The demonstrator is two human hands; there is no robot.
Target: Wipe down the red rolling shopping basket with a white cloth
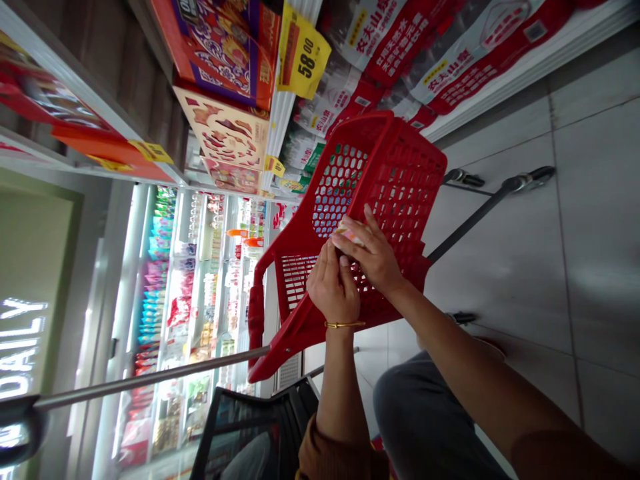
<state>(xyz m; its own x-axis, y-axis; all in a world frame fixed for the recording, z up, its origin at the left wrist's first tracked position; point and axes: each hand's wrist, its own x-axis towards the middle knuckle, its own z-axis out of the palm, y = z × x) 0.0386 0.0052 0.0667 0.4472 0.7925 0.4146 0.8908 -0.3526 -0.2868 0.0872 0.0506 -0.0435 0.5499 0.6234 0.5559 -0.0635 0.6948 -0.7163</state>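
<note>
Both my hands meet over the red basket of a shopping cart (400, 180), which appears sideways in the tilted view. My left hand (334, 283), with a gold bracelet (345, 325) at its wrist, has its fingers bent together against the other hand. My right hand (374, 257) closes around a small pale item with pink and yellow marks (351, 233). Fingers cover most of this item, so its kind is unclear. Whether the left fingers also grip it cannot be made out.
Shelves hold packs of bottled water (370, 40) and boxed goods (225, 53) with a yellow price tag (305, 57). Lit shelves of packets (185, 287) stand beyond. A black basket or crate (250, 427) lies low, near a bent knee (420, 407). Tiled floor (505, 287) is at right.
</note>
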